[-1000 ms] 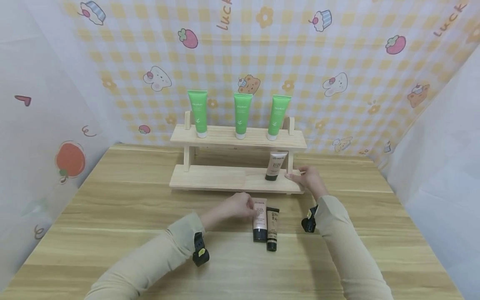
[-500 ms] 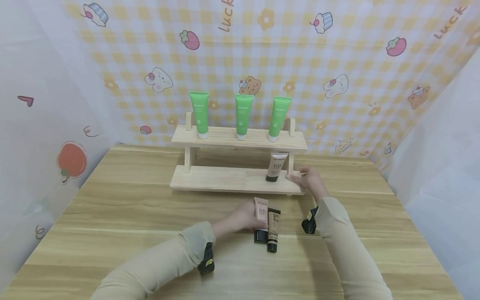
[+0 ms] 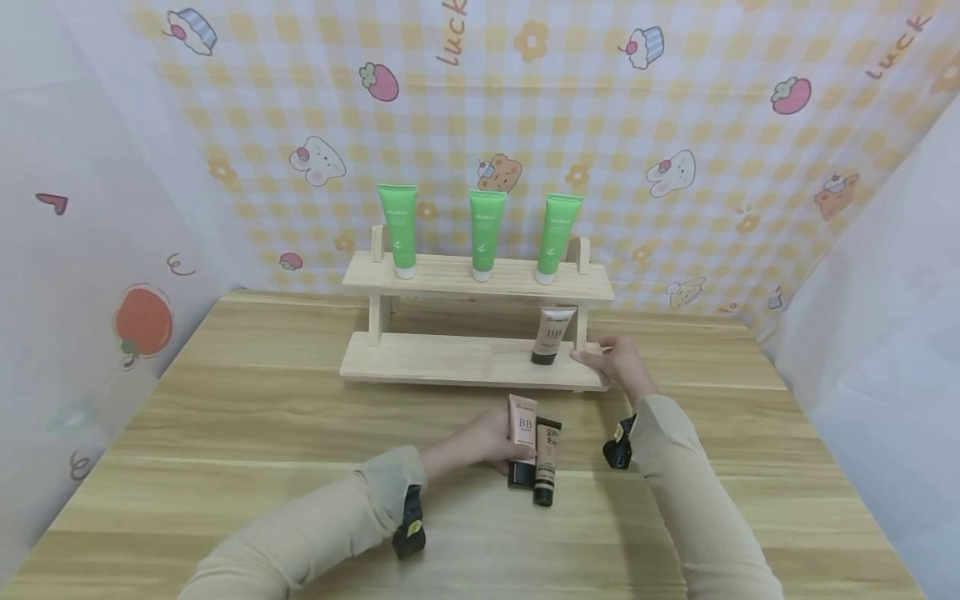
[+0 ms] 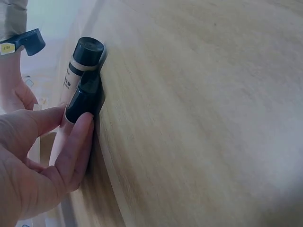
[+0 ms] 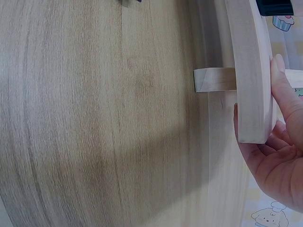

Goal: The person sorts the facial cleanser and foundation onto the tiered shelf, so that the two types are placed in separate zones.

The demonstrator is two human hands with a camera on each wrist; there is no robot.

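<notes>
My left hand pinches a pink BB cream tube with a black cap, thumb on one side and fingers on the other near the cap in the left wrist view. Right beside it on the table lies a slimmer beige tube, its black cap toward me. At the shelf's right end, my right hand grips the lower board, thumb on top and fingers underneath. A second BB cream tube stands cap-down on that board, close to the right thumb.
The two-tier wooden shelf stands at the back of the table. Three green tubes stand in a row on its upper board. A patterned cloth hangs behind, with white sheets at both sides.
The left hand has moved right and closed its thumb and fingers round the pink BB cream tube, which has shifted slightly. The right hand keeps its hold on the shelf.
</notes>
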